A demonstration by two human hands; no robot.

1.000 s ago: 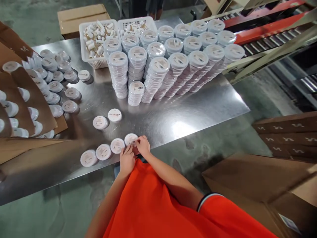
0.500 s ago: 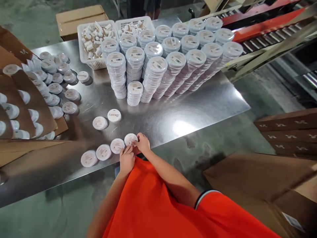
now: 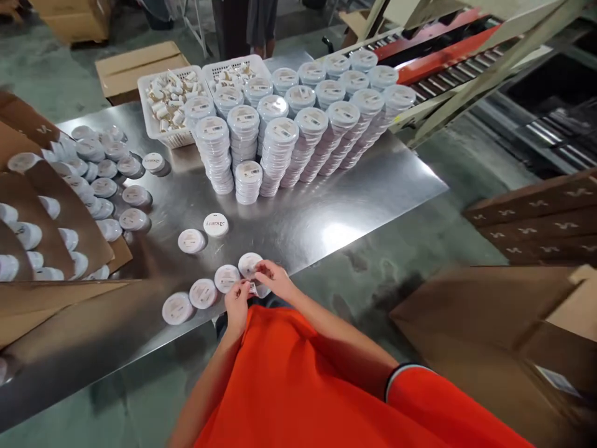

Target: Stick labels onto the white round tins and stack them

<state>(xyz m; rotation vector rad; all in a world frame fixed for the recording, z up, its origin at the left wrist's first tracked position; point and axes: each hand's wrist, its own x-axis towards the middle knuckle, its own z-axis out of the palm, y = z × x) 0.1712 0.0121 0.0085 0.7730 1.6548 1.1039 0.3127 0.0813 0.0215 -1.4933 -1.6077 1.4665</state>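
At the table's near edge, my left hand [image 3: 237, 303] pinches a small, partly see-through strip [image 3: 259, 289], perhaps a sheet of labels. My right hand [image 3: 276, 280] is just above it with fingers bent together; what lies between its fingertips is too small to make out. Beyond my fingers sits a round white tub [image 3: 249, 264], its printed face up. It is the right end of a slanting row with a second tub [image 3: 226, 278], a third tub [image 3: 203, 293] and a further tub [image 3: 178, 308]. Farther in are a tub marked "beauty" [image 3: 216, 224] and another tub [image 3: 191, 241].
Tall stacks of tubs [image 3: 280, 146] cover the table's back. Baskets of small white-and-gold pieces [image 3: 170, 102] stand behind left. Loose tubs [image 3: 103, 187] and an open divided carton [image 3: 69, 211] are at left. Cartons [image 3: 536, 218] stand right; a roller conveyor [image 3: 443, 68] runs behind.
My hands have drawn back slightly from the end tub, and the partly see-through strip now shows between them. The view has shifted a little; the tubs keep their arrangement.
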